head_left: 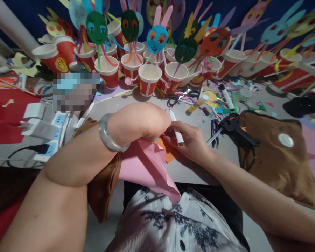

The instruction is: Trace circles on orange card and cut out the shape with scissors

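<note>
Marker, white with a dark end pointing back toward the shirt, sits in the right hand over the table. From my end I see the right thumb and fingers wrapped around it in a light grasp. The left hand, a pale bangle at its wrist, is bent over just left of the marker; its fingertips are hidden beneath it, so I cannot tell whether they are clenched or pinching something.

Just below the marker I make out orange paper, and below and to its left a folded sheet of pink paper, whose pointed corner reaches down to the shirt. Just beyond the marker lie black-handled scissors, and past those stand red-and-white paper cups, many holding long-eared paper faces, such as a blue face straight beyond the marker.

To the marker's right I have a yellow glue stick, then a black glue gun across the edge of a brown cushion. Well to the marker's left I see a white power strip with plugs in it, and farther left, red paper
</note>
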The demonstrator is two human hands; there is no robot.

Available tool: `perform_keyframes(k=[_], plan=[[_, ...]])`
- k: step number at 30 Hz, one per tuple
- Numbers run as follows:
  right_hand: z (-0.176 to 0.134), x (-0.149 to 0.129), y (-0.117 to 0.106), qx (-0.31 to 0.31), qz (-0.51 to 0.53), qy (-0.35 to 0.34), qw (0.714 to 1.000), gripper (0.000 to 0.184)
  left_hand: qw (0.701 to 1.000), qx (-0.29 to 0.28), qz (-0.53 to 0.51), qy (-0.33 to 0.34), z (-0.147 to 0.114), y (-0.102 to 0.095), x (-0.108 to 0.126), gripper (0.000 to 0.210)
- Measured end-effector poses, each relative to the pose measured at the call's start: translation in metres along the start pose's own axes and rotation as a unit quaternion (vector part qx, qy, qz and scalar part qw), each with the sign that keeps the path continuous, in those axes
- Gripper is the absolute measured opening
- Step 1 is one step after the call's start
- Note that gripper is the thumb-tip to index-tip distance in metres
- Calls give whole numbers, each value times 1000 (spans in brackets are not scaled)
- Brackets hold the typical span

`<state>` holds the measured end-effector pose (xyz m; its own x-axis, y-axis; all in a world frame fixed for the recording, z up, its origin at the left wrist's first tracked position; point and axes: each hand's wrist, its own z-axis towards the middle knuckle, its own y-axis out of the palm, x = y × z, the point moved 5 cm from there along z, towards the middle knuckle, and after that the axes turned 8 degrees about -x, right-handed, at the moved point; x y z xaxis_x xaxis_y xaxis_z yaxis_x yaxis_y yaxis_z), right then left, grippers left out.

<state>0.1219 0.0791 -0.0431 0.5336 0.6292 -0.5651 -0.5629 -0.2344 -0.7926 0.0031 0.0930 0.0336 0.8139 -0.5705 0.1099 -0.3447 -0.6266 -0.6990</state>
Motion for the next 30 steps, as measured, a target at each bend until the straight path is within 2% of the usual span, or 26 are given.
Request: perform_keyframes(k=[1,3,9,15,20,24,28,30], plan=[[0,0,0,1,-2,0,1000,14,999,-22,32,-22,-3,0,-1,25],[0,1,1,3,-3,0,1000,14,997,-30,62,-27,-7,-2,0,26],[0,3,3,-1,3,7,1000,11,998,-9,62,19,-10,-3,2,25],[-2,10,5,-18,-8,34,999,10,998,-16,44,52,-7,-2,1,38],[-3,12,7,-22,-4,32,999,17,998,-43,43,32,-7,-4,6,32],[-2,10,6,-28,11,32,999,21,997,-44,59,25,-5,-3,8,26],[-3,5,-6,-46,42,37,997,37,996,-37,71,45,-3,1,6,21],[-7,2,-17,-36,62,46,996,43,995,-32,75,59,-3,2,5,22]])
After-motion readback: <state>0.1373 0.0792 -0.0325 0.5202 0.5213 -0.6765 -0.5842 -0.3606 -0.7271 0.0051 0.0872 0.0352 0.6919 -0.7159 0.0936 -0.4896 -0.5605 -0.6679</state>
